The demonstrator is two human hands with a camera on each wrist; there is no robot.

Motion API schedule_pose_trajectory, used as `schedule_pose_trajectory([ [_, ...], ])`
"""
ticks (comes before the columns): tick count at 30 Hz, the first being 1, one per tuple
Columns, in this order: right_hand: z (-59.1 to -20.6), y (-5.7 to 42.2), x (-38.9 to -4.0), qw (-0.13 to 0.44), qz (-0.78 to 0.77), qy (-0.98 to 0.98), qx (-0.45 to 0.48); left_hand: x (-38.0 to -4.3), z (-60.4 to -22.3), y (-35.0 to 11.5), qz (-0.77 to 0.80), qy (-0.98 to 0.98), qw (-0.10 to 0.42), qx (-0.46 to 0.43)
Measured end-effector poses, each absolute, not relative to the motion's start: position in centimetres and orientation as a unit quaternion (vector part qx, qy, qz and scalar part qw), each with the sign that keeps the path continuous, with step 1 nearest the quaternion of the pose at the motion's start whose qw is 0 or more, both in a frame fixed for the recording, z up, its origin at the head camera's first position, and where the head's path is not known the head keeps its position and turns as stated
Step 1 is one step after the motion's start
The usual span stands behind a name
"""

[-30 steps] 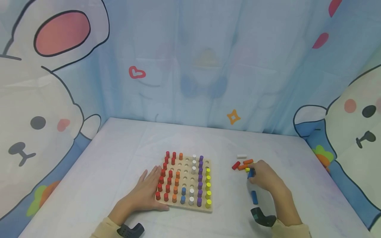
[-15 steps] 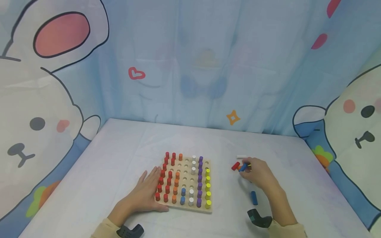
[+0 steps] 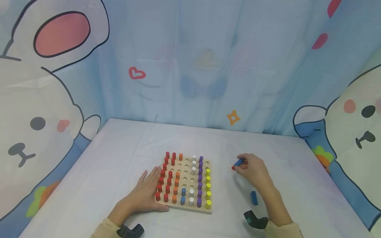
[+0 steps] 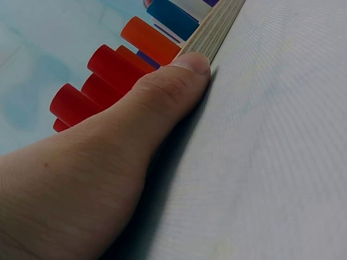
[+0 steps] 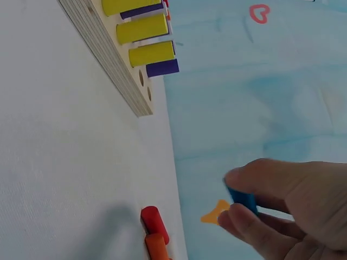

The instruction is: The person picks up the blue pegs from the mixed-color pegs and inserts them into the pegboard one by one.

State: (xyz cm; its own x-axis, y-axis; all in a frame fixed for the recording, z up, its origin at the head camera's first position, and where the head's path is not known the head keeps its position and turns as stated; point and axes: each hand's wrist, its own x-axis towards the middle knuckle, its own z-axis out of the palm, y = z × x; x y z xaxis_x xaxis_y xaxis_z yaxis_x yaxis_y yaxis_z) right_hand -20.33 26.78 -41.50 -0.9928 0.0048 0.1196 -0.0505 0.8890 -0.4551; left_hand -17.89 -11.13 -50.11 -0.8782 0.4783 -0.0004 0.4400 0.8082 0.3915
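Note:
A wooden pegboard [image 3: 196, 209] on the white-covered table holds columns of red, orange, blue, white, purple and yellow pegs, with some bare holes. My left hand [image 3: 146, 195] rests against its left side, fingers extended; in the left wrist view the thumb [image 4: 173, 81] presses the board's layered edge. To the right of the board, my right hand [image 3: 254, 170] pinches a blue peg [image 3: 239, 162] between thumb and fingers, raised above the table. A red peg [image 3: 233, 168] shows just beyond the fingertips. In the right wrist view, that red peg [image 5: 154, 223] lies beside an orange peg [image 5: 156, 246].
Another loose blue peg [image 3: 254, 198] lies on the table near my right wrist. Other loose pegs behind my right hand are hidden in the head view. A curtain with cartoon animals [image 3: 190, 109] hangs at the table's back edge.
My right hand has lifted the blue peg off the table and moved left and a little away with it, now covering most loose pegs. The left hand and board have stayed put.

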Motion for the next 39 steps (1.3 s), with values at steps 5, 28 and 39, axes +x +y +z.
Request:
schedule_pose_trajectory([
  [5,-41.5,26.1,-20.2,0.107,0.236,-0.965,0.034,-17.9,-50.1,-11.2,0.195,0.95,0.051,0.239],
  [28,-42.7,23.8,-20.4,0.085,0.226,-0.97,0.032,-17.9,-50.0,-11.0,0.195,0.95,0.056,0.238],
  [39,-43.1,23.2,-20.5,0.084,0.233,-0.968,0.037,-17.9,-49.9,-11.1,0.197,0.949,0.059,0.238],
])
